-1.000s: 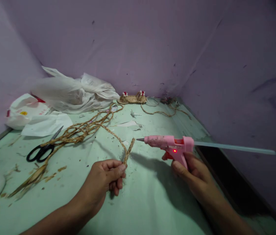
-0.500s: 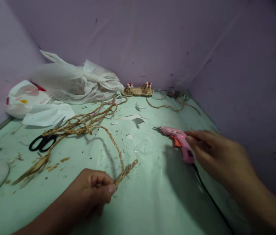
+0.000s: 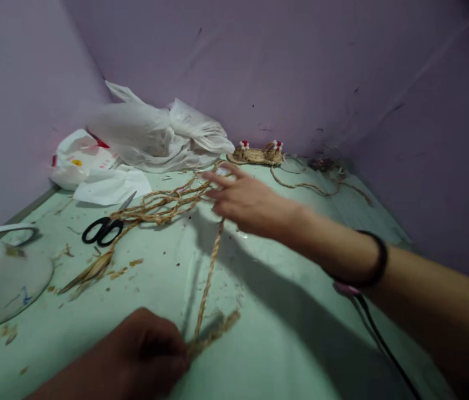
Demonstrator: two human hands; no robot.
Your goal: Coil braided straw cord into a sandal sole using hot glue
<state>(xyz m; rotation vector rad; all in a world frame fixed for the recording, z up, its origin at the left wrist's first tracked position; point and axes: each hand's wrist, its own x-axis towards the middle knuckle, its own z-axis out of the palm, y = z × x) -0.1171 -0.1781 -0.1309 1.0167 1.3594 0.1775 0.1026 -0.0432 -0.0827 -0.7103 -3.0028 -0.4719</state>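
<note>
My left hand point(image 3: 142, 350), low in the view, is closed on the folded end of a braided straw cord point(image 3: 210, 278). The doubled tip sticks out to the right, slightly blurred. From there the cord runs up towards my right hand point(image 3: 255, 203), which reaches over the loose coils with its fingers spread. I cannot make out whether its fingertips touch the cord. The pink glue gun point(image 3: 347, 289) is mostly hidden behind my right forearm; only a bit of its handle and the black cable show. Black-handled scissors point(image 3: 103, 231) lie partly under the coils.
At the back stand a woven straw piece point(image 3: 255, 155) with red and white beads and a knotted white plastic bag point(image 3: 155, 136). White packaging point(image 3: 80, 161) lies at the left, above a pale rounded object point(image 3: 5, 283). Straw scraps dot the green table point(image 3: 142, 289); purple walls enclose it.
My right hand has let go of the glue gun, which is down on the table, and has swung left over the cord coils. My left hand keeps the cord, lower in view. The view has shifted left.
</note>
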